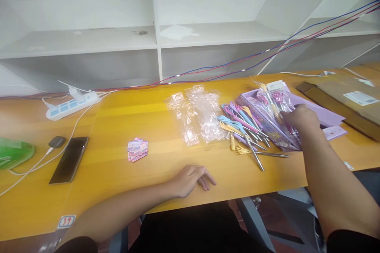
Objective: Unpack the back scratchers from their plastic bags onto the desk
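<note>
My right hand (303, 118) reaches into an open purple box (263, 120), its visible fingers curled against a bagged back scratcher (273, 104); the other fingertips are hidden. More clear-bagged pieces lie in the box. Left of it is a loose pile of back scratchers (243, 122), with blue, pink, yellow and purple hand-shaped heads and metal rods. My left hand (192, 180) rests on the table near the front edge, fingers loosely stretched and holding nothing. Beyond it lie clear plastic bags (204, 118). A small stack of printed cards (137, 150) sits farther left.
A cardboard box (347, 99) lies at the far right. To the left are a phone (69, 161), a charger (57, 141), a green package (14, 153) and a white power strip (73, 105). Cables run along the white shelving (158, 47) behind the table.
</note>
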`<state>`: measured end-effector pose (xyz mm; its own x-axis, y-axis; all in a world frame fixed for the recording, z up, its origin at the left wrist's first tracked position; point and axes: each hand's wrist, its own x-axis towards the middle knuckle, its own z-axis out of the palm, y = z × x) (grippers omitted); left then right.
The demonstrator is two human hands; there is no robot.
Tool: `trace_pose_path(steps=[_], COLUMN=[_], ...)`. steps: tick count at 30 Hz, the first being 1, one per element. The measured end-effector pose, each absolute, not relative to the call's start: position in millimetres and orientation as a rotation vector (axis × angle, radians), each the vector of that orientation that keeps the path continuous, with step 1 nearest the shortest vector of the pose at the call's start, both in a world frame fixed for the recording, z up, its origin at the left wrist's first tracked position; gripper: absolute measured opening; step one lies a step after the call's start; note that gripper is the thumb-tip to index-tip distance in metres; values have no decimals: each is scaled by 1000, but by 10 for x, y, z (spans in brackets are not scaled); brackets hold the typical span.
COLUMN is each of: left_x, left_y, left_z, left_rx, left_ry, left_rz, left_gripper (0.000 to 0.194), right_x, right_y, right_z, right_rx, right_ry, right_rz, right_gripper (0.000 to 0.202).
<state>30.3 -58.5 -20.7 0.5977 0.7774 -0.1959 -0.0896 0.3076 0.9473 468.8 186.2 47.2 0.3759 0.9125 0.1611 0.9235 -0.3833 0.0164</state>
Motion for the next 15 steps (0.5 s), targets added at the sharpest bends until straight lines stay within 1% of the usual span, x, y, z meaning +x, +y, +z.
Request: trace_pose_path(steps=[2, 4, 6, 8, 10, 11, 13, 15], left_x=[305, 313, 325, 330, 316, 298, 239, 154], left_y=[-580, -586, -600, -602, -567, -530, -420, -296], left_z=[-212, -221, -233, -239, -226, -207, -141, -44], left_rx=[1108, 1101, 1084, 1042, 965, 931, 891, 882], left_ry=[740, 737, 734, 727, 700, 685, 670, 676], left_rz=[644, 649, 658, 667, 698, 733, 841, 956], left_gripper=[76, 75, 72, 70, 65, 62, 57, 59], right_x=[4720, 4720, 4683, 4577, 4354, 4185, 3738, 3191], right_y=[1843, 1821, 1793, 1728, 1573, 1446, 1079, 590], right_z=[448, 463, 528, 650, 803, 872, 935, 843], right_rx=[-2578, -2579, -2552, -2471, -2295, -2179, -1967, -1831], right_ry=[-1651, -1587, -1510, -1408, -1317, -1291, -1363, -1606], right_rz=[-55, 52, 22, -99, -206, -222, -173, 110], right_gripper=[37, 28, 29, 37, 40, 38, 33, 28])
